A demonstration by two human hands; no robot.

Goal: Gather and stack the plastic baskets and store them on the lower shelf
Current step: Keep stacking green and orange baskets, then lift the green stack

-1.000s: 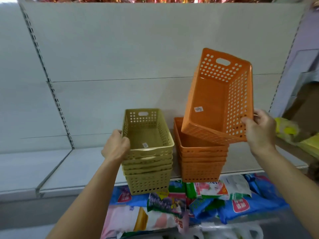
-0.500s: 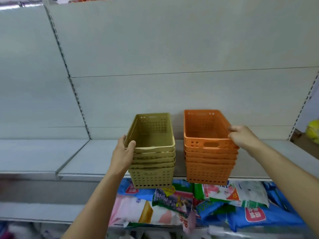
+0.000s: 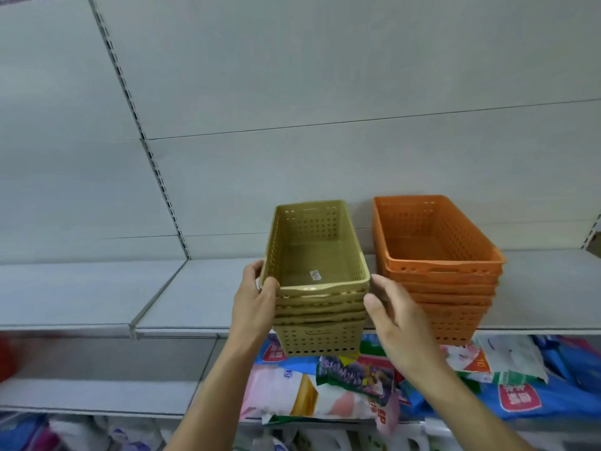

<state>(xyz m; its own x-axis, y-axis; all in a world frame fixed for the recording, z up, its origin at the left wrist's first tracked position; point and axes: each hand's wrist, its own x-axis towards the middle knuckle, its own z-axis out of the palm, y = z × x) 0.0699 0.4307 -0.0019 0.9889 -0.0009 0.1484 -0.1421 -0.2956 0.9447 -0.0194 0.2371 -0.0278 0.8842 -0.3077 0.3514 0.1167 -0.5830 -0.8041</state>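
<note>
Stack of olive-beige perforated plastic baskets (image 3: 317, 281), centre frame on grey metal shelf (image 3: 97, 294): left hand (image 3: 257, 297) still grasps its rim; right hand (image 3: 395, 323), off the stack of orange perforated plastic baskets (image 3: 435, 265), now spread beside it, grasping nothing

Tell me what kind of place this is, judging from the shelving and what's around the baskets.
Most likely a shop aisle. The white metal shelf sits on slotted retail uprights, packaged goods crowd the tier below, and the tan baskets and orange baskets are nested like stock, with a small sticker inside the top tan one.
</note>
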